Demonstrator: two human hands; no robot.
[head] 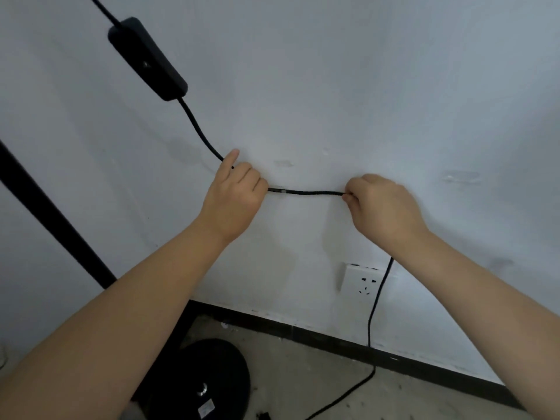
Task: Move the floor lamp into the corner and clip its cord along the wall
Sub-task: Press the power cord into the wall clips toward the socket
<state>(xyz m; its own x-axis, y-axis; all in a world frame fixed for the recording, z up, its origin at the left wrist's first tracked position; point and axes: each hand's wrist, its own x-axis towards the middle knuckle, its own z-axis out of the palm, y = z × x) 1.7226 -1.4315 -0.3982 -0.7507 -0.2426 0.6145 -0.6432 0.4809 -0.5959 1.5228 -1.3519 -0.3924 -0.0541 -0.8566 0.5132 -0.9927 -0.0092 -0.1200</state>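
Cord (306,193): thin black flex, judged light and limp; it sags under its own weight wherever unsupported, so it prob. needs tension between two grips to lie straight against the wall (333,86). Braided-looking jacket, likely not slippery. Inline switch (147,58), at approx. 10 o'clock from the hands, is the one rigid, heavier lump on the run and will tend to drag the upper section down; best hold pts are on bare cord either side of a clip, not on the switch. Left hand (235,197): fingers curled shut around the cord, thumb extended up toward 12 o'clock along the wall, forearm rising from 7 o'clock. Right hand (383,204): closed, pinching the cord at its fingertips (348,197), knuckles against or very near the wall, forearm entering from 4 o'clock. Between the hands the cord runs nearly horizontal, 9 to 3 o'clock, w/ slight droop; a small pale clip-like piece (280,190) sits on it just right of the left hand, detail too blurred to confirm. Further clear clips (460,176) show on the wall at 3 o'clock. Below the right hand the cord drops past the outlet (363,283) toward 6 o'clock and trails onto the floor (318,386). Lamp pole (54,219) and round base (209,380) stand at 7–8 o'clock, near the skirting (394,353).
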